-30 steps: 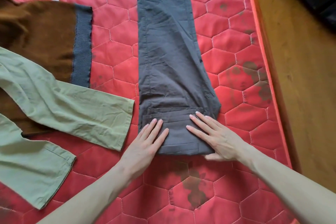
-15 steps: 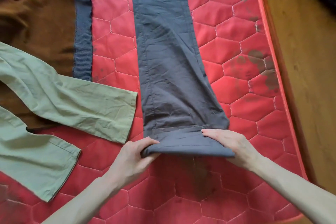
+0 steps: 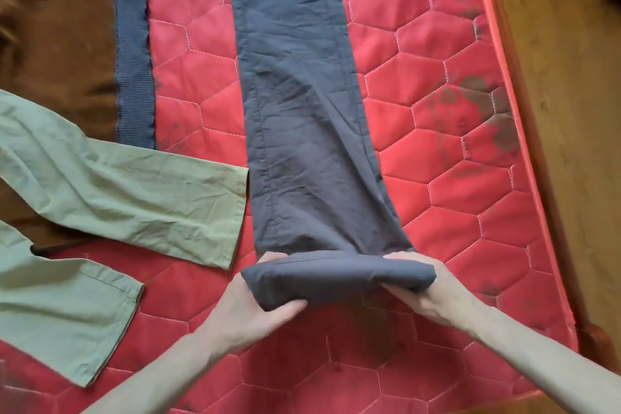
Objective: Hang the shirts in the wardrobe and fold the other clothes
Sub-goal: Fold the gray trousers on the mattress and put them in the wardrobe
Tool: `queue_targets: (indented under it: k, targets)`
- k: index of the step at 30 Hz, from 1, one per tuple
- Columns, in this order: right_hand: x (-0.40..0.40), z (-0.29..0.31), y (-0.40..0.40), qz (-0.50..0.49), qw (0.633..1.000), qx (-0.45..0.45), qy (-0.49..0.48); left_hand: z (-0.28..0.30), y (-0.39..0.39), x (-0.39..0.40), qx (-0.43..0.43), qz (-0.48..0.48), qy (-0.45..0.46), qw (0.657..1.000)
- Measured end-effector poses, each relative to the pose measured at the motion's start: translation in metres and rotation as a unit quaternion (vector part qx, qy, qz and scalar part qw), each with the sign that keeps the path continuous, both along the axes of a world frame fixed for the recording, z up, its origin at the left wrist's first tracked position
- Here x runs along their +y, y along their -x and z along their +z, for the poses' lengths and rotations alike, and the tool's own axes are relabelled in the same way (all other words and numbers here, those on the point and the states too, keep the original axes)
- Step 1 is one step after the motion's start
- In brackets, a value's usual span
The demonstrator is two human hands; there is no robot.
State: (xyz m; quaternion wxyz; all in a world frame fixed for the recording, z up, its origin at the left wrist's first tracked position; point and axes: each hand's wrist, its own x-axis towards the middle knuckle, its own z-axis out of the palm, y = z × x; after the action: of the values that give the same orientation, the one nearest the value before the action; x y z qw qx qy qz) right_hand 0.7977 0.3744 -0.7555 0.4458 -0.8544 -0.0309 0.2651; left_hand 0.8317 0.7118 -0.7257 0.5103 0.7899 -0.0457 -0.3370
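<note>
Gripping the grey trousers' [image 3: 302,111] rolled end, both hands [image 3: 339,292] curl around it.

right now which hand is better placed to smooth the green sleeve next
Left. The left hand grips the grey trousers' rolled end right beside the green sleeve; the right hand would have to cross over the trousers.
</note>
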Motion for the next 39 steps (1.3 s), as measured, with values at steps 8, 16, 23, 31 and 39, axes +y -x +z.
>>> queue_targets:
  k: [8, 16, 23, 31, 39]
  targets:
    - [0.024, -0.016, -0.021, -0.153, 0.986, 0.009, 0.062, -0.025, 0.003, 0.008, 0.033, 0.146, -0.042, 0.988]
    - [0.041, -0.023, -0.037, -0.254, 0.961, -0.047, 0.093, -0.041, -0.005, -0.028, -0.071, 0.242, -0.166, 0.953]
    - [0.052, -0.025, -0.029, -0.337, 0.924, -0.107, 0.146, -0.053, -0.008, -0.037, -0.133, 0.266, -0.259, 0.919]
    - [0.052, -0.039, -0.017, -0.147, 0.891, -0.314, 0.293, -0.044, 0.008, -0.054, -0.149, 0.311, -0.267, 0.9]
    - [-0.001, -0.047, -0.028, 0.152, 0.911, -0.256, 0.287, -0.05, -0.01, -0.006, -0.357, -0.144, -0.328, 0.863]
